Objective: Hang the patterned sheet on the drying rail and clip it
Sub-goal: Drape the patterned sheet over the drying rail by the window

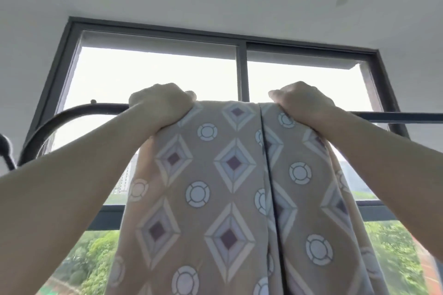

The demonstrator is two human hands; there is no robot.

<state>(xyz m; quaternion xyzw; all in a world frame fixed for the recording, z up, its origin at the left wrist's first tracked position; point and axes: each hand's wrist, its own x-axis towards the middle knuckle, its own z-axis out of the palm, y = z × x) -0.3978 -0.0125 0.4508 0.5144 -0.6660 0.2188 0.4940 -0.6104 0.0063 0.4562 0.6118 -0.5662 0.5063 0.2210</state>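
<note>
The patterned sheet (223,175), beige with diamond and ring motifs, hangs folded over the dark drying rail (395,117) in the middle of the view. Its top fold lies along the rail. My left hand (160,105) grips the sheet's top left corner at the rail, fingers curled over it. At the top right edge, my right hand (302,103) grips the fabric the same way. A vertical fold line runs down the sheet's middle. The rail behind the sheet is hidden. No clip is in view.
The rail curves down at the left end (48,127) with a small knob on top. Behind it stands a large dark-framed window (242,67) with trees and buildings outside. White ceiling above.
</note>
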